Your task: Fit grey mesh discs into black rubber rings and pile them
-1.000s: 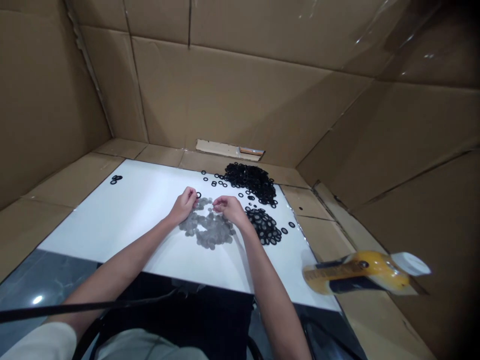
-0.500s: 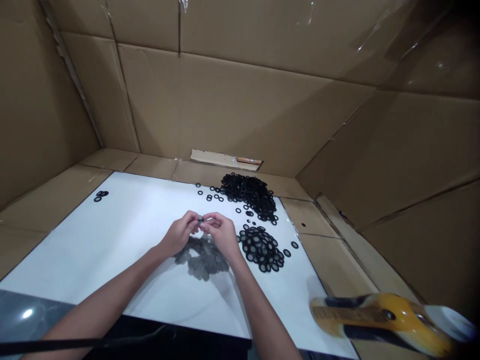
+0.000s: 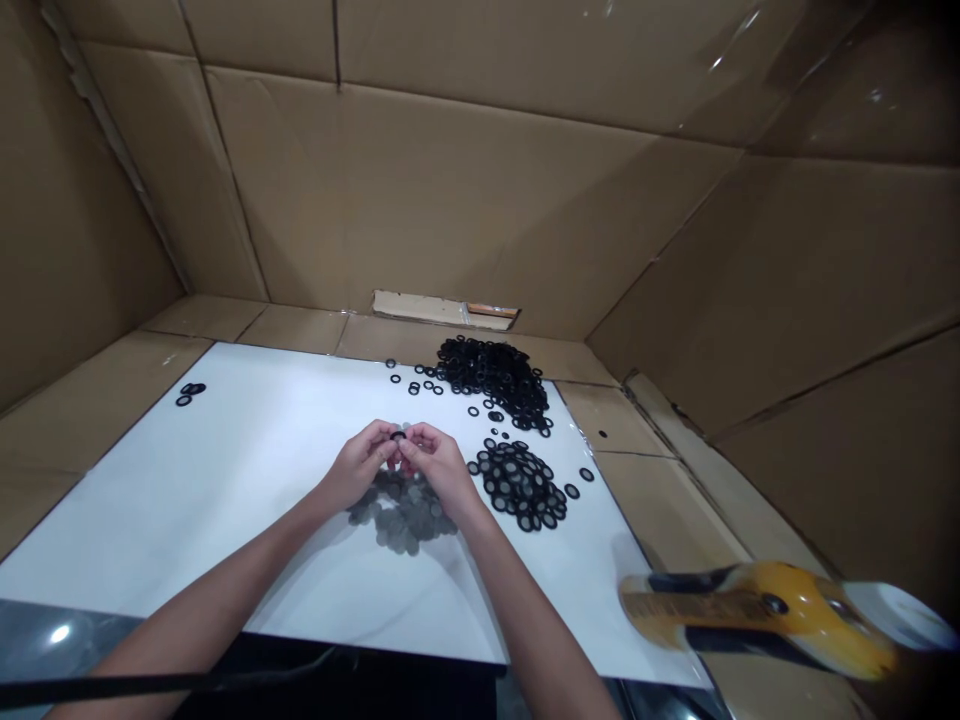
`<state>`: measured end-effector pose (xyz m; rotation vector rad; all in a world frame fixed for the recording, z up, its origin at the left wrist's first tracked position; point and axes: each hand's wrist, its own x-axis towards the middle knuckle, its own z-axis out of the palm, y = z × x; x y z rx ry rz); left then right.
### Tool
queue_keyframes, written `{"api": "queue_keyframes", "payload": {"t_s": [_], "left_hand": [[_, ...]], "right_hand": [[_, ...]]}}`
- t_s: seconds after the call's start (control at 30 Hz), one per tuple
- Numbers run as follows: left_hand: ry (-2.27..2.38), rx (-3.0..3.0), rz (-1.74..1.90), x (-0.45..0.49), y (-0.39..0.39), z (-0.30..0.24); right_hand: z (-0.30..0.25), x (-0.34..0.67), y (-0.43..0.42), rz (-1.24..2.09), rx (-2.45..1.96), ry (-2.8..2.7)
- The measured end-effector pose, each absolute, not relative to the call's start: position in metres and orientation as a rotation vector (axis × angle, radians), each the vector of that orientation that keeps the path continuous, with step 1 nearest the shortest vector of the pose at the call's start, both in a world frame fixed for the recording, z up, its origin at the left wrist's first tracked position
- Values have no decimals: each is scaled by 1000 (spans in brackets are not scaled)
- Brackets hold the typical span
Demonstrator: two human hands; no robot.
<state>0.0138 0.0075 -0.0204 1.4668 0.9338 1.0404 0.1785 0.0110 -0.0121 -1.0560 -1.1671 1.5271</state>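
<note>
My left hand [image 3: 364,463] and my right hand [image 3: 434,462] meet over the white board, fingers closed. Between their fingertips they pinch a small black ring [image 3: 398,435], like a rubber washer; whether a disc sits in it is too small to tell. Just below lies a heap of thin grey discs [image 3: 409,520], partly hidden by the hands. To the right is a pile of black rings with grey discs inside [image 3: 519,485]. Behind it rises a larger heap of plain black rings [image 3: 495,372].
Several black rings [image 3: 189,393] lie at the white board's far left. A yellow and black bottle with a white cap [image 3: 780,610] is at the lower right. Cardboard walls [image 3: 465,200] enclose the board [image 3: 187,520]. A dark cable [image 3: 150,690] crosses the lower left.
The ring between my fingertips has turned, from edge-on to showing more of its round face. Both hands stay over the grey discs. The whole view has shifted slightly.
</note>
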Motion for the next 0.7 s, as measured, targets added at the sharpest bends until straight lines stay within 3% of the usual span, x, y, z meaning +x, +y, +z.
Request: {"api": "queue_keyframes", "payload": {"t_s": [0.27,0.7], "left_hand": [[1050,1524,1048,20,7,-32],[851,1287,1097,17,24,-38]], "right_hand": [[-13,177,13,1292,-1133,-1279],[-23,166,14,1325,-1127,-1242]]}}
